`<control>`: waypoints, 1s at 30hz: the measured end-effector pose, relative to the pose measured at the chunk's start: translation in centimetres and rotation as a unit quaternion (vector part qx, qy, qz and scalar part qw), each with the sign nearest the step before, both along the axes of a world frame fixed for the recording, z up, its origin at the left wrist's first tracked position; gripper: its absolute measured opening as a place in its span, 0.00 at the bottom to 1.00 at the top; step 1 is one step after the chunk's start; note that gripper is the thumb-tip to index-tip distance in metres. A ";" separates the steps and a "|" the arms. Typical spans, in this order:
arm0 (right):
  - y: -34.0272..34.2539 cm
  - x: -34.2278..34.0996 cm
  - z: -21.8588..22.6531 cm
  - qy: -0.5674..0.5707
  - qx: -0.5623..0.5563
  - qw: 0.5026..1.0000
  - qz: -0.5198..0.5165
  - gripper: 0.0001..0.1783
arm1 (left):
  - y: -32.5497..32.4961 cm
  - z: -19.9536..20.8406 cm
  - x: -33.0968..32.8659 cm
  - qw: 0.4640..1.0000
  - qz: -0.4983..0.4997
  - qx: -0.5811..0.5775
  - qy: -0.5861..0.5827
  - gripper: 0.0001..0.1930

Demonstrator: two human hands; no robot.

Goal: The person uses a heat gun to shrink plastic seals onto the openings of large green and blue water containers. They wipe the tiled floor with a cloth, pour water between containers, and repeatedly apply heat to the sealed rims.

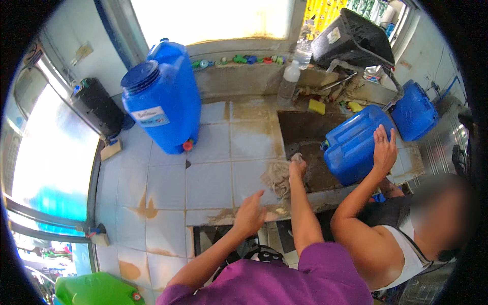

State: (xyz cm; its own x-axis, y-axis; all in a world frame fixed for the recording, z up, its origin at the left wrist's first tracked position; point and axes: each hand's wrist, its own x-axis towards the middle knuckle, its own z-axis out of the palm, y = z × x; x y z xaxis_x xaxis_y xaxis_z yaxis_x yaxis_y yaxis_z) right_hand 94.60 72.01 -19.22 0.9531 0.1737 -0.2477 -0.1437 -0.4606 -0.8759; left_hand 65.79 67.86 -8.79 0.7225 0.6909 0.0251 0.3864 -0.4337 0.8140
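My right hand (298, 169) is closed on a crumpled greyish-beige rag (277, 178) at the left edge of the sink (305, 129). Part of the rag hangs over the tiled counter. My left hand (250, 213) hovers near the counter's front edge with nothing in it, its fingers loosely apart. Beside me on the right, another person's hand (385, 150) rests on a blue jerrycan (356, 145), which lies tilted over the sink.
A large blue water container (175, 96) with a red tap stands at the back left of the tiled counter (208, 185). Behind the sink are a plastic bottle (289, 81), a yellow sponge (316, 106) and a black bin (351, 43). A green container (96, 290) sits at lower left.
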 end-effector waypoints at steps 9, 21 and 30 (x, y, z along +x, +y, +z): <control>-6.9 3.8 5.1 0.390 0.303 0.866 -0.076 0.25 | 5.7 -2.8 20.5 0.980 0.008 -0.150 0.129 0.37; -12.5 7.5 1.6 0.396 0.573 0.692 0.192 0.19 | 5.7 1.0 23.7 0.910 -0.209 -0.188 -0.305 0.19; -12.2 9.8 10.2 0.330 0.223 0.788 0.470 0.31 | 5.8 1.2 30.7 0.926 -0.182 -0.283 -0.173 0.26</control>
